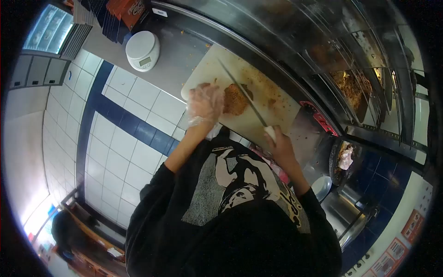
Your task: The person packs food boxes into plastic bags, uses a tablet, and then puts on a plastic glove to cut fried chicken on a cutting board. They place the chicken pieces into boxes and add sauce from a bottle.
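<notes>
A long knife [255, 111] with a white handle is in my right hand [280, 147], whose fingers are wrapped round the handle. Its blade slants up and left over a browned, seasoned piece of meat [234, 101]. My left hand [203, 104], in a clear plastic glove, has its fingers bent against the meat's left side and appears to hold it; the fingertips are slightly blurred. Under the meat lies a pale cutting board [203, 74], streaked with brown juice and crumbs on its right part. Whether the blade touches the meat is hard to see.
A white digital scale [142, 51] stands on the steel counter [177, 55], left of the board. Metal shelving [323, 41] rises behind the counter. Right of the board are a red object [319, 118], a dark pan [339, 159] and a steel sink [344, 214].
</notes>
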`<state>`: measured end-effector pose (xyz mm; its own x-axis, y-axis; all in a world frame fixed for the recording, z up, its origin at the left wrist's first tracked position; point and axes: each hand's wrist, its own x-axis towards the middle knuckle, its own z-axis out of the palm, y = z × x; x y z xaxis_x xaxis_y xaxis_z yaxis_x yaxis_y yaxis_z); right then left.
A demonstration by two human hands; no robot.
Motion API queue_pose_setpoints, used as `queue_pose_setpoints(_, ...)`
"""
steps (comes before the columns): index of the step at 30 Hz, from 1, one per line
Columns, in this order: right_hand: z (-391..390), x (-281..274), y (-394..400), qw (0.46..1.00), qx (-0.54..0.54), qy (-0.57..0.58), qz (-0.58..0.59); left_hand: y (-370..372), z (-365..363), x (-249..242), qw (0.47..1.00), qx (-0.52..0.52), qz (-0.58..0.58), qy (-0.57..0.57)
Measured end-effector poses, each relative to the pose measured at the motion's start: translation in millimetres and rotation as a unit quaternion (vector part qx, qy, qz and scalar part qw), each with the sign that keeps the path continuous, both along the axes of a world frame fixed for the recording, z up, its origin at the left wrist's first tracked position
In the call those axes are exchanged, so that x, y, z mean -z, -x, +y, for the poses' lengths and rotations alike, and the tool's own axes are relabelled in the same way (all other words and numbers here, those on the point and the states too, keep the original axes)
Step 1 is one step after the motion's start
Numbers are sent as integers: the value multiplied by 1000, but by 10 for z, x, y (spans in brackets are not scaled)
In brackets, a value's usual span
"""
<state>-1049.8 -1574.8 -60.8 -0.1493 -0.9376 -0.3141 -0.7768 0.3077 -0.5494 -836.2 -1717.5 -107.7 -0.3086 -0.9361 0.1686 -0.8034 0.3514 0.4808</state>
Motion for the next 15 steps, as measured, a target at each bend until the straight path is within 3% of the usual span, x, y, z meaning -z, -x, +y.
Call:
queue_pose_setpoints(4, -49, 280, -112, 999, -31, 23, 35, -70, -382, -84, 985, -12, 115, 130)
queue_pose_setpoints(8, -125, 305, -103, 996, -43, -9, 72, 127, -653, -46, 982, 70, 117, 129)
queue_pose_setpoints(10, -186, 245, -98, 995, -42, -37, 86, 315, -761, -67, 982, 163, 57, 72)
queue_pose_setpoints(11, -221, 219, -83, 994, -48, -51, 90, 397, -815, -47, 982, 163, 55, 73)
queue_pose_setpoints(13, -261, 214, -49, 992, -53, -64, 92, 520, -900, 34, 982, 151, -87, -75)
queue_pose_setpoints(15, -267, 251, -7, 990, -67, -61, 105, 537, -907, 100, 982, 143, -96, -77)
